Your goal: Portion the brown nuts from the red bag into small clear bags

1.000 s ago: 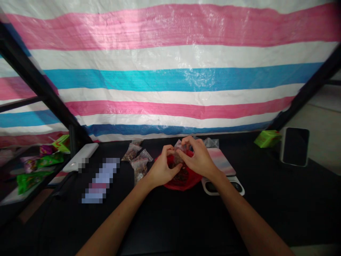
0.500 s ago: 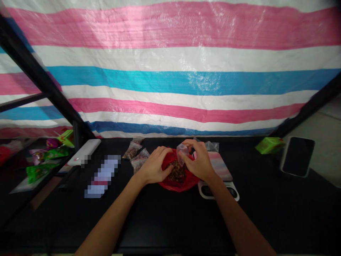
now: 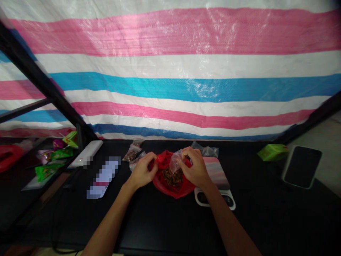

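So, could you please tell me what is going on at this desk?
A person is working with both bare hands at a red bag that lies open with brown bits inside. The left hand pinches the red bag's edge, and the right hand holds a small clear bag just over the bits. Filled small bags lie to the left, and a scale sits to the right.

Left hand now back from the brown pieces, fingers on the red bag
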Available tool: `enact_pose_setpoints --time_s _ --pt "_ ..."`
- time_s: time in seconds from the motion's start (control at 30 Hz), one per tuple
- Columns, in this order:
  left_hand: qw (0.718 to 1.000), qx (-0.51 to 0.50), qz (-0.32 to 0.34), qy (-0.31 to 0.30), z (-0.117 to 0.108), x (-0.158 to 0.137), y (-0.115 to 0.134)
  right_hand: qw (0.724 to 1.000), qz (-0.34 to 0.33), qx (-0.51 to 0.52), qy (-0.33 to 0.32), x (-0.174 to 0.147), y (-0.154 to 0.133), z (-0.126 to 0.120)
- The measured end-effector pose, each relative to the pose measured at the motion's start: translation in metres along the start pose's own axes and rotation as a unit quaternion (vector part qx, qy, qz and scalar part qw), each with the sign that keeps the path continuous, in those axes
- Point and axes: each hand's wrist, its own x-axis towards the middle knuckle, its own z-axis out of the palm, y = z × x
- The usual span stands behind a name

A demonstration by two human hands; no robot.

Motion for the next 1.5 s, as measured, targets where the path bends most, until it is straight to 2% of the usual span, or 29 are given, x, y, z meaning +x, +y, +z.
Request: enact_pose_setpoints --time_s 0.13,0.27,0.43,0.57,0.67,0.73,0.83,0.93,1.03,1.17,1.3,1.4,1.5 --pt "0.989 -0.089 -0.049 0.108 0.000 -0.014 0.000 1.000 -0.007 0.008 -0.006 0.001 -0.002 -0.003" --pt "0.956 -0.180 -0.112 0.201 0.007 -0.032 0.004 1.000 -0.007 0.013 -0.011 0.002 -0.002 -0.003" --pt "0.940 -0.169 -0.139 0.263 0.024 -0.053 0.010 1.000 -0.003 0.016 -0.009 0.002 -0.001 -0.003" --pt "0.947 -0.100 -0.109 0.286 0.034 -0.058 0.003 1.000 -0.006 0.023 0.014 0.001 0.003 -0.003" --pt "0.947 0.008 -0.017 0.322 0.032 -0.056 -0.003 0.999 -0.027 0.041 0.012 0.000 0.008 -0.002" --pt "0.941 0.111 0.050 0.316 0.027 -0.056 -0.002 0.998 -0.036 0.057 0.002 0.000 0.010 -0.001" --pt "0.926 0.231 0.139 0.263 0.022 -0.058 0.006 0.995 -0.022 0.092 -0.001 0.000 0.010 0.000" --pt "0.918 0.255 0.219 0.209 0.025 -0.060 0.018 0.993 0.008 0.118 -0.002 -0.002 0.008 0.004" --pt "0.914 0.239 0.252 0.210 0.031 -0.060 0.026 0.995 0.022 0.092 -0.006 -0.005 0.004 0.009" --pt "0.921 0.220 0.243 0.212 0.035 -0.058 0.026 0.999 -0.022 0.031 -0.009 -0.006 0.000 0.015" --pt "0.934 0.208 0.203 0.209 0.036 -0.055 0.024 0.997 -0.071 0.015 -0.019 -0.006 -0.003 0.017" --pt "0.947 0.199 0.154 0.198 0.036 -0.054 0.024 0.997 -0.073 0.010 -0.026 -0.006 -0.006 0.015" --pt "0.966 0.192 0.078 0.156 0.036 -0.053 0.025 0.997 -0.068 0.008 -0.029 -0.006 -0.010 0.013"
